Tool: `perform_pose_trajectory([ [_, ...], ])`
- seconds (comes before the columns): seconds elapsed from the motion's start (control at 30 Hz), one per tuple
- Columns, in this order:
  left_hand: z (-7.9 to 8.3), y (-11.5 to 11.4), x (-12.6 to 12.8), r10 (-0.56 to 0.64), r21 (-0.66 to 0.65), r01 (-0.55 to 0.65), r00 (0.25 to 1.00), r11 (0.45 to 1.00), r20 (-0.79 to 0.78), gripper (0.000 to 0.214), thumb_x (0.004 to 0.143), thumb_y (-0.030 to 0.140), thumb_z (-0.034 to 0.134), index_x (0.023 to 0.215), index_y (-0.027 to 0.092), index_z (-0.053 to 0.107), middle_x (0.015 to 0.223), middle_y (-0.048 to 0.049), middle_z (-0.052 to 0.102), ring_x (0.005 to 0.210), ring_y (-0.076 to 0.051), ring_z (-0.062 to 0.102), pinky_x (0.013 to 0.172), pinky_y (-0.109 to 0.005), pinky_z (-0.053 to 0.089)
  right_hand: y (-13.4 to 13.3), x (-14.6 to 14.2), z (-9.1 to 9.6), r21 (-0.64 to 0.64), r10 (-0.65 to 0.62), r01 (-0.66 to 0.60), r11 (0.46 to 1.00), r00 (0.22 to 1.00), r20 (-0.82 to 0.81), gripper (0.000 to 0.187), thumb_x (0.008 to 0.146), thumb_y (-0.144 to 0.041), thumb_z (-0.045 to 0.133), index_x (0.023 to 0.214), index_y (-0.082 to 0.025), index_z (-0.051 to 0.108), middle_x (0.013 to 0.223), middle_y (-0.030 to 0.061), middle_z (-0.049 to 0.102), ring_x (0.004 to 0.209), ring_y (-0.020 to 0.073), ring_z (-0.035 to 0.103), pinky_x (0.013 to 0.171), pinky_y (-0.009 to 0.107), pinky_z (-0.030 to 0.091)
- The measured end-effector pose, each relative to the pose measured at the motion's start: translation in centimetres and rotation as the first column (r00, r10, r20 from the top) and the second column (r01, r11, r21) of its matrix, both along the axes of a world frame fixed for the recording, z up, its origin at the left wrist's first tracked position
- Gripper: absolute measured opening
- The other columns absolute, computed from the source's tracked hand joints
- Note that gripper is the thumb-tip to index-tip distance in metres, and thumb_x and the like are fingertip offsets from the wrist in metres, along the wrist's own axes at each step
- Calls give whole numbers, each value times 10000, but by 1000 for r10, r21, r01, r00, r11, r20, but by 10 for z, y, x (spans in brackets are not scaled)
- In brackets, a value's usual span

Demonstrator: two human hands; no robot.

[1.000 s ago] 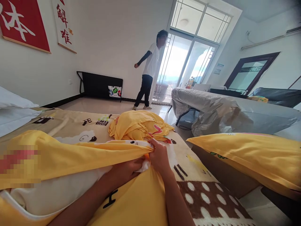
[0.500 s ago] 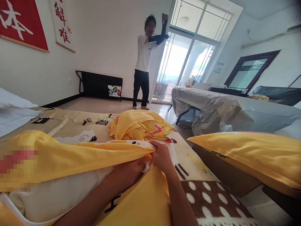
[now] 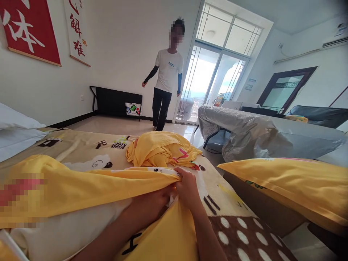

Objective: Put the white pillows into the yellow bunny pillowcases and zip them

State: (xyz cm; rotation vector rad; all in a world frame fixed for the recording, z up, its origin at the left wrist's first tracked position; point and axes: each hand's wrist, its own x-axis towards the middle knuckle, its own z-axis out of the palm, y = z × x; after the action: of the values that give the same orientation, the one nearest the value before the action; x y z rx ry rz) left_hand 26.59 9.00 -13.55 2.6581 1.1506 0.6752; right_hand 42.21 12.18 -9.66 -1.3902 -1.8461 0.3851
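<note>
A yellow pillowcase (image 3: pixel 89 190) with a printed animal face stretches across the front of the bed, with a white pillow (image 3: pixel 78 224) partly inside it. My left hand (image 3: pixel 156 201) reaches into the opening of the case. Its fingers are closed around a white corner of the pillow, though the fabric hides part of them. From outside, my right hand (image 3: pixel 187 185) grips the pillowcase at its corner, closed on the cloth right beside my left hand. Beyond both hands lies a crumpled heap of yellow fabric (image 3: pixel 160 148).
A patterned blanket (image 3: pixel 78 145) covers the bed. White pillows (image 3: pixel 19 127) lie at the left edge. On the right, a yellow pillow (image 3: pixel 293 181) rests on a cardboard box (image 3: pixel 261 203). A plastic-covered piece of furniture (image 3: pixel 244 127) stands behind. A person (image 3: pixel 168 72) stands past the bed.
The person beyond the bed has lowered both arms and stepped closer. My hands keep their hold on the pillow and pillowcase, nearly unmoved. The view has tilted up slightly.
</note>
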Motion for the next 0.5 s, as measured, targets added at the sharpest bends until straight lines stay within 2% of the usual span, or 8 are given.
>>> perform_pose_trajectory([
  [0.13, 4, 0, 1, 1, -14, 0, 1000, 1000, 12, 488, 889, 276, 478, 1376, 275, 445, 1481, -22, 413, 1389, -236, 325, 1178, -453, 245, 2, -3, -4, 26, -3, 3, 1000, 1000, -15, 467, 482, -96, 375, 843, -155, 665, 776, 40, 687, 708, 177, 557, 645, 243, 354],
  [0.3, 6, -2, -1, 28, -3, -28, 999, 1000, -39, 477, 894, 242, 468, 1371, 216, 467, 1489, -69, 390, 1385, -289, 327, 1156, -517, 268, 6, -2, -8, 21, 42, -42, 999, 999, -23, 369, 508, -104, 377, 771, -173, 626, 711, 16, 663, 665, 159, 542, 602, 229, 332],
  [0.5, 8, -5, -2, 17, 35, -13, 992, 999, -123, 561, 857, 94, 407, 1409, 193, 408, 1488, -47, 388, 1360, -259, 375, 1138, -460, 320, 7, 2, -6, 14, 39, -39, 999, 999, 31, 299, 529, -88, 394, 695, -175, 627, 692, 23, 666, 665, 159, 543, 595, 230, 306],
])
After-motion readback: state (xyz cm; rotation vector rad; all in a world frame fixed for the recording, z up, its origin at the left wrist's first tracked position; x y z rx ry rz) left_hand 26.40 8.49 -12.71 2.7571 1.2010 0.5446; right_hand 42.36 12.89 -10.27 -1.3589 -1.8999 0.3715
